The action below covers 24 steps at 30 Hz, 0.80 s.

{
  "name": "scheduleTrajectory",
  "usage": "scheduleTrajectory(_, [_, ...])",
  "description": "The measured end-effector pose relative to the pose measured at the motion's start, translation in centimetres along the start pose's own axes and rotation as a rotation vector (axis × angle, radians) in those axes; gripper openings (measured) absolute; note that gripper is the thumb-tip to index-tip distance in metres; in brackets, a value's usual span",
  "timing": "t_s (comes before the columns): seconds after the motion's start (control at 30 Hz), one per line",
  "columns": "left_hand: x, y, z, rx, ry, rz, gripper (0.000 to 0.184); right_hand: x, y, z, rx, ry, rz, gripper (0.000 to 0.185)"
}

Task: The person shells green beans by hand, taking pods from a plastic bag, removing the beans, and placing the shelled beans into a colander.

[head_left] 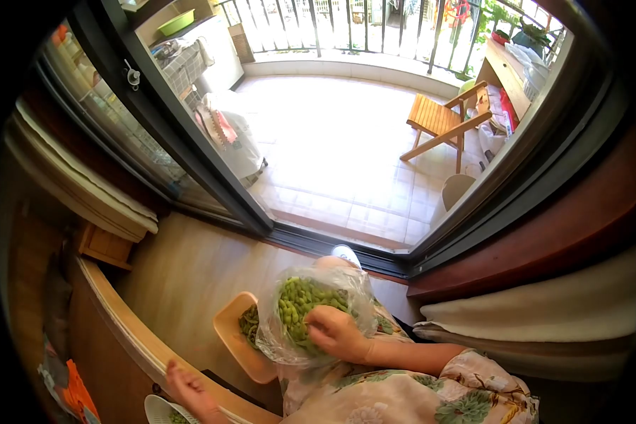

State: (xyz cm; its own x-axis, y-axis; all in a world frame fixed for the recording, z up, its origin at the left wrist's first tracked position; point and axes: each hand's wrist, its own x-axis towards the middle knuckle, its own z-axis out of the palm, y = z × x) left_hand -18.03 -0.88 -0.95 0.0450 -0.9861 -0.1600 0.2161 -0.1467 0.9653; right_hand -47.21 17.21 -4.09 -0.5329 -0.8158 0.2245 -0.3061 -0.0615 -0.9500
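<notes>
A clear plastic bag (360, 283) full of green edamame pods (300, 300) rests open on my lap. Over the pods is my right hand (338, 333), its fingers curled together at the bag's near side; whether a pod is pinched in them is hidden. My left hand (192, 394) is raised at the lower left, fingers stretched out and slightly blurred, with nothing visible in it. Just below it stands a white basket (154, 406) with some green beans (178, 418) inside, cut off by the frame edge. An orange plastic tub (233, 353) holding darker green scraps (249, 325) sits beside the bag.
A curved wooden table edge (131, 336) runs along my left. Ahead, a sliding door frame (318, 244) opens onto a tiled balcony with a folding wooden chair (438, 116) and a railing (346, 28). A beige curtain (544, 297) hangs at the right.
</notes>
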Motion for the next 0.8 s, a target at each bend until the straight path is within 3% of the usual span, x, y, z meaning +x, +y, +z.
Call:
scheduleTrajectory(0.1, [3.0,3.0,-8.1,0.415,0.254,0.476,0.031,-0.1,0.6,0.3,0.006,0.013,-0.029,0.013])
scheduleTrajectory(0.17, [4.9,5.2,-12.5,0.614,0.62,0.443,0.034,0.0,0.8,0.3,0.015,-0.005,-0.027,0.013])
scheduleTrajectory(0.37, [7.6,2.9,-24.6,1.085,0.689,0.525,0.033,0.0,0.6,0.5,0.027,0.008,-0.046,0.013])
scheduleTrajectory(0.5, [9.7,-3.6,-35.0,1.43,0.475,0.843,0.033,0.0,0.7,0.6,0.022,-0.005,-0.047,0.013])
scheduleTrajectory(0.57, [5.2,-1.2,-26.9,1.655,0.423,0.33,0.029,0.0,0.6,0.5,0.022,0.002,-0.055,0.014])
scheduleTrajectory(0.63, [5.3,-2.0,-26.9,1.68,0.374,0.216,0.029,0.0,0.5,0.4,0.01,0.0,-0.05,0.014])
scheduleTrajectory(0.8, [6.3,-2.6,-28.9,1.609,0.225,0.206,0.029,0.0,0.5,0.5,0.007,0.003,-0.048,0.013])
